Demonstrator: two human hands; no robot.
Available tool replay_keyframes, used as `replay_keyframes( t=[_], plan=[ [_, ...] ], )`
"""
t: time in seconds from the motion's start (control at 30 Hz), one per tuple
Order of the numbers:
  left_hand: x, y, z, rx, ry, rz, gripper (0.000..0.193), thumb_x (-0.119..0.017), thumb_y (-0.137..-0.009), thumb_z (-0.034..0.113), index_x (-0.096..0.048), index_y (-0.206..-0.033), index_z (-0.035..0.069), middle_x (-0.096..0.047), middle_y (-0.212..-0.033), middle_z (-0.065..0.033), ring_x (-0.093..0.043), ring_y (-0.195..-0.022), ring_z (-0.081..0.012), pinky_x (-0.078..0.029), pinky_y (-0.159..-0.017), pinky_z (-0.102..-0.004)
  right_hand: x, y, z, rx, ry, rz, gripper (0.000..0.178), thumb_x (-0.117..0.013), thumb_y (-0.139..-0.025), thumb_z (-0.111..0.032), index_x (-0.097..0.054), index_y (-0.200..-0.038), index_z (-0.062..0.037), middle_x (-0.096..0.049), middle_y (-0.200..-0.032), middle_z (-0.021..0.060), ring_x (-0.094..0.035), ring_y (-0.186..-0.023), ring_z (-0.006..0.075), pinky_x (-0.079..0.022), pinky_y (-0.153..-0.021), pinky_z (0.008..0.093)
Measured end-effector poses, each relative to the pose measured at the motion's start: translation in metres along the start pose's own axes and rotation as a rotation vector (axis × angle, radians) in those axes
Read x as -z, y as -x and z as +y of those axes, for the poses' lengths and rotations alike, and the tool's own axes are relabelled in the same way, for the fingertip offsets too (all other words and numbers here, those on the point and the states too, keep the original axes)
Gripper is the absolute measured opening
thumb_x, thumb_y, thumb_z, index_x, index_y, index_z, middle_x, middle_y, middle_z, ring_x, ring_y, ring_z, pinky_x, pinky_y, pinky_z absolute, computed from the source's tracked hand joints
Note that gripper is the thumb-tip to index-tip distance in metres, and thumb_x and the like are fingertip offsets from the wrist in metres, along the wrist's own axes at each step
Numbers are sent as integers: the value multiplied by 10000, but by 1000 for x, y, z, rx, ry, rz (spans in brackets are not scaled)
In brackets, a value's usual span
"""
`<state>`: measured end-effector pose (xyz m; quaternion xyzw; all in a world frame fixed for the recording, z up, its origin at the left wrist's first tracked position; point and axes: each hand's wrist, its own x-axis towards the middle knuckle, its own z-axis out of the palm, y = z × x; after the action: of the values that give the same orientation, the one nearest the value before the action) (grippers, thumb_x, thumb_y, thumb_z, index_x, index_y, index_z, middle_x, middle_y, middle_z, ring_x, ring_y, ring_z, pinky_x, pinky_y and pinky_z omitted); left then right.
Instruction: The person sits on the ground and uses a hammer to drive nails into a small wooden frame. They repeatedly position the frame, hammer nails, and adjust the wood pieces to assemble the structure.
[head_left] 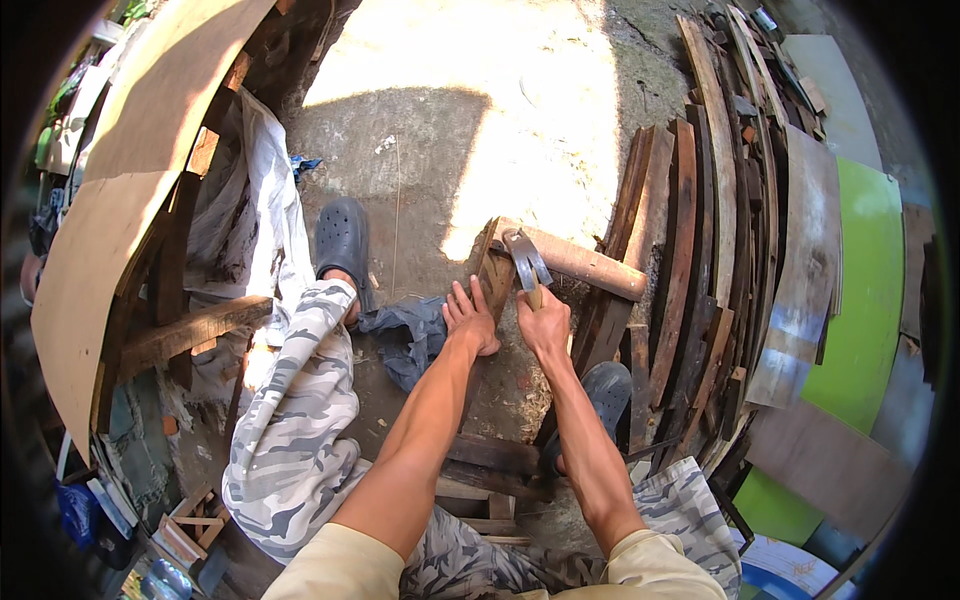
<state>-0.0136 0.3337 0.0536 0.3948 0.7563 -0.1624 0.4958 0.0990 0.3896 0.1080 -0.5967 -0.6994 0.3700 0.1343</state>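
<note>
In my right hand (545, 322) is a claw hammer (527, 260), the fingers wrapped round its handle just below the metal head. The hammer's head lies over the near end of a reddish-brown length of wood (595, 268) that points off to the right. My left hand (470, 318) is open, fingers spread, resting against a wooden beam (494, 272) that runs toward me between my feet. Whether its palm presses on the beam or the floor, I cannot tell. A crumpled dark grey cloth (405, 345) lies just left of that hand.
Stacked long boards (684, 250) line the right side, with a bright green panel (855, 270) beyond. A large plywood sheet (120, 190) stands at the left. My clog (342, 235) is on the concrete floor (420, 150); dark planks (490, 455) lie near my knees.
</note>
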Motion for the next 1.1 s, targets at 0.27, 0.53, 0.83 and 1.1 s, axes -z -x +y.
replay_keyframes(
  t=[0.27, 0.53, 0.83, 1.1],
  plan=[
    [1, 6, 9, -15, 53, 21, 1352, -805, -726, 253, 291, -1494, 57, 153, -1580, -316, 20, -1485, -480, -23, -1210, -521, -12, 6, 14, -110, -131, 54, 261, -669, -897, -239, -659, -865, 20, -628, -709, 197, -638, -674, 294, -481, -652, 410],
    [-1, 4, 9, -7, 80, 28, 1295, -760, -735, 160, 275, -1509, 74, 166, -1587, -301, 31, -1486, -480, -5, -1210, -510, -15, 13, 18, 164, -135, 272, 248, -663, -902, -225, -649, -859, 19, -593, -668, 192, -613, -629, 250, -474, -629, 400],
    [7, 10, 9, 21, 67, -1, 1313, -776, -741, 200, 285, -1505, 79, 159, -1590, -298, 30, -1490, -471, -10, -1212, -508, -1, 13, 15, 142, -189, 207, 177, -642, -894, -190, -678, -854, -21, -643, -701, 234, -673, -642, 390, -499, -594, 445],
    [7, 6, 2, 33, 63, -8, 1300, -760, -743, 186, 289, -1502, 79, 183, -1583, -300, 31, -1489, -473, -10, -1208, -517, 6, 5, 3, 58, -142, 149, 175, -642, -892, -187, -661, -847, -19, -626, -682, 244, -665, -645, 402, -493, -567, 449]
  ],
)
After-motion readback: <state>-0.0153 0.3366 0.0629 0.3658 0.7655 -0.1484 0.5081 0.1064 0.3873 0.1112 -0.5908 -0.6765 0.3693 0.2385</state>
